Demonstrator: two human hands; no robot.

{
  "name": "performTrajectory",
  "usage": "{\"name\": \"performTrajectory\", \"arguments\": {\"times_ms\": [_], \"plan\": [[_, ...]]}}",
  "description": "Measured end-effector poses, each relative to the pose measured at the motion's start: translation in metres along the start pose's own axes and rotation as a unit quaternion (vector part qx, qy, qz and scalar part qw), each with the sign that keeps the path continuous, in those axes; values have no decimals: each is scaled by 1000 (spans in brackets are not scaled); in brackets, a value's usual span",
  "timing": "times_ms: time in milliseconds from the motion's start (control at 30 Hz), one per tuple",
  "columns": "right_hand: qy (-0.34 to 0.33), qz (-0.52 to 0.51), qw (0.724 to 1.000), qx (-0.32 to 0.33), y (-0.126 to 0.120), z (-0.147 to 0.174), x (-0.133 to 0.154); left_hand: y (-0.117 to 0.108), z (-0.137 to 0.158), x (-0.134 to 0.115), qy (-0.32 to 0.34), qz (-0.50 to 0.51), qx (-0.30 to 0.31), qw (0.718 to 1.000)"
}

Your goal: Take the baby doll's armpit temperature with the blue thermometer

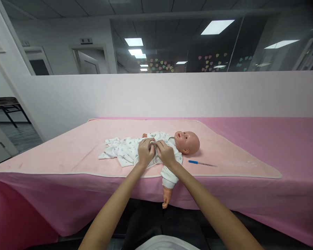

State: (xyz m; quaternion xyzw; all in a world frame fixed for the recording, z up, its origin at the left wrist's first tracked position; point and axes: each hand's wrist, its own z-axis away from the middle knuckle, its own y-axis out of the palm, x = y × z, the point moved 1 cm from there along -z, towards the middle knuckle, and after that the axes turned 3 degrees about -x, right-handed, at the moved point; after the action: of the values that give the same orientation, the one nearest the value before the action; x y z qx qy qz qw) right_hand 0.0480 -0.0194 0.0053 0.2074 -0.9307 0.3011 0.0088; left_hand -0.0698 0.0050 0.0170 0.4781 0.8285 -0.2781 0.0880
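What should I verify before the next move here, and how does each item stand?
1. Hands at the outfit: ok; left hand and right hand meet at its front.
2. Doll face up on the mat: ok.
3. Doll's near arm on the mat: not ok; it hangs past the front edge.
4. Pen clear of both hands: ok.
5. Firm hold on the cloth: cannot tell; fingertips too small to judge.
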Motion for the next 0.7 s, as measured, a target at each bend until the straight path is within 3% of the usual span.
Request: {"name": "performTrajectory", "arguments": {"times_ms": [200, 333, 467, 533, 600, 700], "plan": [[8, -44, 998, -51, 0, 1, -1, -4, 2, -7, 50, -49, -10, 998], [25, -47, 997, -61, 3, 1, -4, -10, 2, 3, -27, -99, -88, 991], [47, -46, 995, -71, 6, 1, -7, -23, 2, 21, -135, -134, -213, 958], [56, -52, 994, -78, 7, 1, -9, -28, 3, 27, -157, -142, -251, 945], [57, -58, 993, -79, 8, 2, -9, -29, 4, 28, -140, -147, -248, 947], [55, -59, 994, -79, 8, 1, -9, -25, 4, 17, -58, -143, -170, 973]]}}
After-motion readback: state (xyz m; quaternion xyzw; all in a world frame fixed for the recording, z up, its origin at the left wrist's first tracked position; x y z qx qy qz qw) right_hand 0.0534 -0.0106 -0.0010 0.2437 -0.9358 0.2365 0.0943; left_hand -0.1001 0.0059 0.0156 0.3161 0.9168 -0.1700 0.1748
